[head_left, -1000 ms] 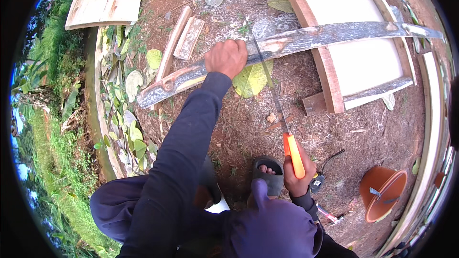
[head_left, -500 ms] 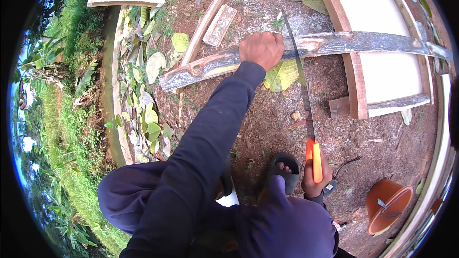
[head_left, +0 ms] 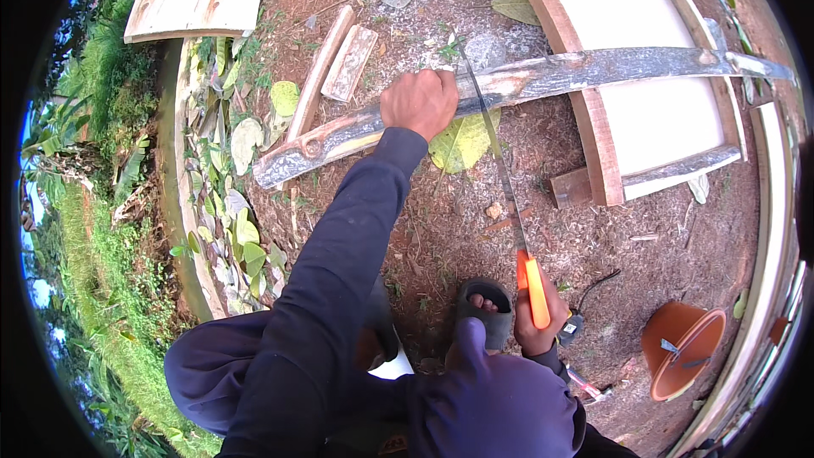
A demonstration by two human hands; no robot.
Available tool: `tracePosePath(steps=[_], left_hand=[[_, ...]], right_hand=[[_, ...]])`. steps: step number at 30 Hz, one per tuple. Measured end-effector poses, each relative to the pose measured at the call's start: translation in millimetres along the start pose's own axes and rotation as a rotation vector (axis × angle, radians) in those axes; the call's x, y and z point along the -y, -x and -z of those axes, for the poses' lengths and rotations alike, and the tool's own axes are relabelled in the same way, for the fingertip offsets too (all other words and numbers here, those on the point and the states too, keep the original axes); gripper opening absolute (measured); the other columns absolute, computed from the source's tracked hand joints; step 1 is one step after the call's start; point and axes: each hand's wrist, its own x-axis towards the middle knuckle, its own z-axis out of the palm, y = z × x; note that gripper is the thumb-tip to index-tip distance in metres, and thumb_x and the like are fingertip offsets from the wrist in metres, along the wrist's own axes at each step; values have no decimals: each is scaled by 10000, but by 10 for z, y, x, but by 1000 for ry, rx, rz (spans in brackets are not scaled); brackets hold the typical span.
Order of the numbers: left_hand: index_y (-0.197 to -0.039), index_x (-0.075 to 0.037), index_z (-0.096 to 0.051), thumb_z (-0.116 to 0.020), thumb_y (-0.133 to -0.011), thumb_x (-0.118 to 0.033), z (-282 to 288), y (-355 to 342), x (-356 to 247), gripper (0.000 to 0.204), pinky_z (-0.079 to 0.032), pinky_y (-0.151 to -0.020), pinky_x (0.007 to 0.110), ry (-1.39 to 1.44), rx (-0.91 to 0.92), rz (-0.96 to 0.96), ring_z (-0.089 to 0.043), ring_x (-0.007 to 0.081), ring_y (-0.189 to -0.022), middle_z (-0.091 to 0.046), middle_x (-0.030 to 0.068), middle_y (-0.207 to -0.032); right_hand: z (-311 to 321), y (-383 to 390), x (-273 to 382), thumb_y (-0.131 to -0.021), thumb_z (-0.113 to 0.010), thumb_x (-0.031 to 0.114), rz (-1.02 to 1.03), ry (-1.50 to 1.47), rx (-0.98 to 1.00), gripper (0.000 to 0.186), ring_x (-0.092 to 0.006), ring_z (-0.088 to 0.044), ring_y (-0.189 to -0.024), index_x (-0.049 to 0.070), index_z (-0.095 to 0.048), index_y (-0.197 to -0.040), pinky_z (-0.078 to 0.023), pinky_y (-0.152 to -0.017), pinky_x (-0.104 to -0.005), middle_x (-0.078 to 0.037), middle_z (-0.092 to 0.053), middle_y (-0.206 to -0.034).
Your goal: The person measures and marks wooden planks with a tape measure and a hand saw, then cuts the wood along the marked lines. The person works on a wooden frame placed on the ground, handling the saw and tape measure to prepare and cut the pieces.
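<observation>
A: What could go wrong here?

B: The saw (head_left: 512, 203) crosses the plank (head_left: 610, 68) just beside the left hand (head_left: 421, 103); if the blade skips sideways, it could catch the knuckles.

A: And the plank itself?

B: It lies across the wooden frame (head_left: 600, 148), its left part reaching out past the frame's left edge. I'd expect that overhang to bounce or twist if the hold slackens, and the blade could bind. A wooden stick (head_left: 322, 72) passes beneath near the left end; whether it bears any weight, I can't tell.

A: How are the hands set?

B: The left arm stretches forward, its hand knuckles-up and clenched on the plank. The right hand (head_left: 555, 314) sits low by the sandal (head_left: 492, 322), wrapped around the orange handle (head_left: 536, 297), blade slanting forward and left.
</observation>
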Motion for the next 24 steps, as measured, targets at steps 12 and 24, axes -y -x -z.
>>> tracePosePath(steps=[12,24], left_hand=[[-795,46,-739,-409,-970,-367,91,60,-34,558,-513,-779,566,22,9,22,-688,471,-730,-700,316,-797],[-809,29,-768,-431,-970,-370,17,-23,-112,546,-551,-803,543,-29,-88,-8,-722,464,-782,-711,319,-813]], right_hand=[[-656,-1226,220,-822,-672,-22,100,-212,-113,493,-267,-741,-749,-5,-659,-1315,-568,-702,-355,-218,-743,-999],[-735,-1629,373,-802,-660,-35,73,-219,-146,514,-241,-761,-785,25,-672,-1313,-574,-702,-349,-213,-750,-1018]])
